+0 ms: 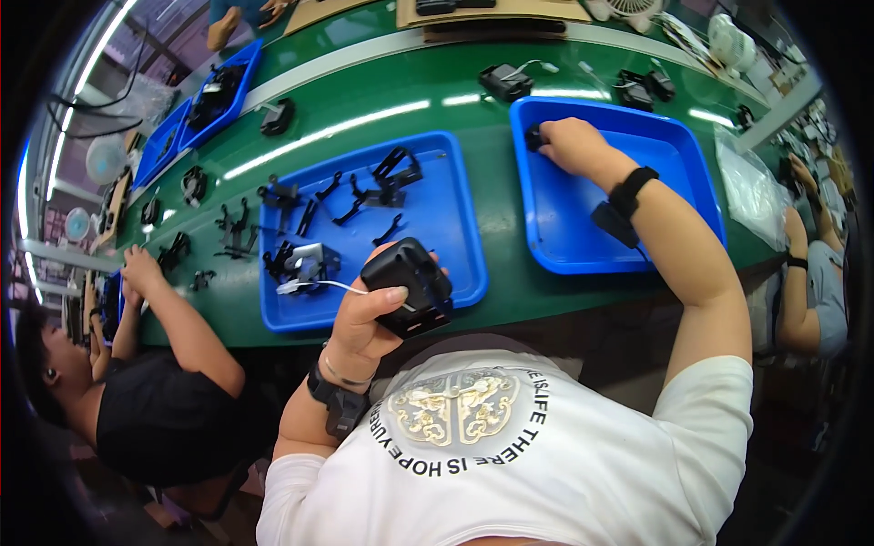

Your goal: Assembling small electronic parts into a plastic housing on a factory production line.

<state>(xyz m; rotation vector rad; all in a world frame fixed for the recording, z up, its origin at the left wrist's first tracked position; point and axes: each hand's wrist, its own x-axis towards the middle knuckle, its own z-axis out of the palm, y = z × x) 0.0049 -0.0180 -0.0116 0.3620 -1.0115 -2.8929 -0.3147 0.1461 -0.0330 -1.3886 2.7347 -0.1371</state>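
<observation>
My left hand (360, 323) grips a boxy black plastic housing (407, 284) above the front edge of the left blue tray (460, 227). A thin white cable (337, 285) runs from beside the housing toward the tray; where it joins is hidden by my fingers. Inside that tray lie several black brackets (391, 177) and a metal-faced block (311, 264). My right hand (574, 144) reaches into the far left corner of the right blue tray (592, 227). Its fingers pinch a small black part (533, 137), whose exact kind I cannot make out.
Loose black parts (238, 227) lie on the green table (364, 114) left of the trays. Black units with white connectors (506, 82) stand behind them. A clear plastic bag (751, 187) sits at the right. Co-workers' arms (177, 314) are on the left and right.
</observation>
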